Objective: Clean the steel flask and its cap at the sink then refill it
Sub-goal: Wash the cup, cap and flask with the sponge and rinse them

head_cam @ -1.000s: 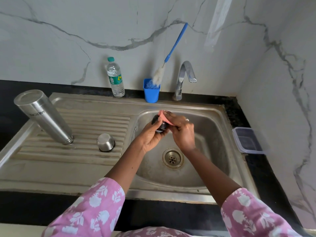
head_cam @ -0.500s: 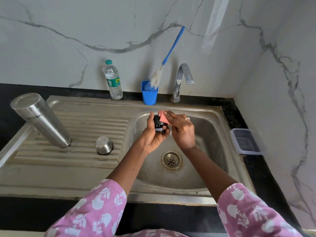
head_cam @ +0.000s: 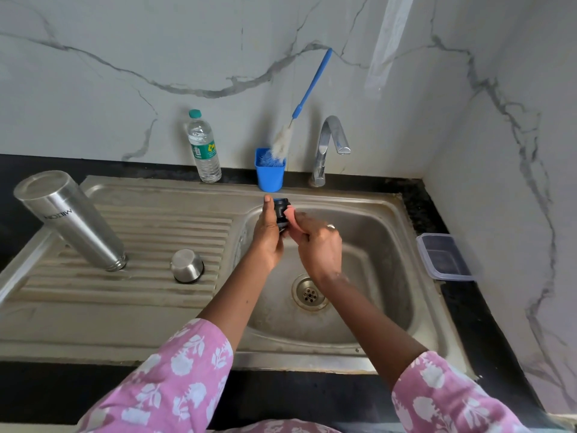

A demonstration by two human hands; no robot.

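The steel flask (head_cam: 70, 218) stands upside down on the drainboard at the left. A small steel cup lid (head_cam: 186, 265) sits upside down beside it. Over the sink basin (head_cam: 384, 245), my left hand (head_cam: 267, 237) grips the black inner cap (head_cam: 281, 210), thumb up along its side. My right hand (head_cam: 318, 245) pinches a pink sponge (head_cam: 292, 218) and presses it against the cap. Most of the sponge is hidden by my fingers.
A plastic water bottle (head_cam: 203, 148) stands at the back wall. A blue cup (head_cam: 269, 171) holds a blue-handled bottle brush (head_cam: 307, 92). The tap (head_cam: 329, 145) is behind the basin. A clear plastic box (head_cam: 443, 256) lies on the black counter at the right.
Both hands have shifted slightly up and back over the basin. The cap has turned in my left hand, and the sponge has moved from on top of it to its right side.
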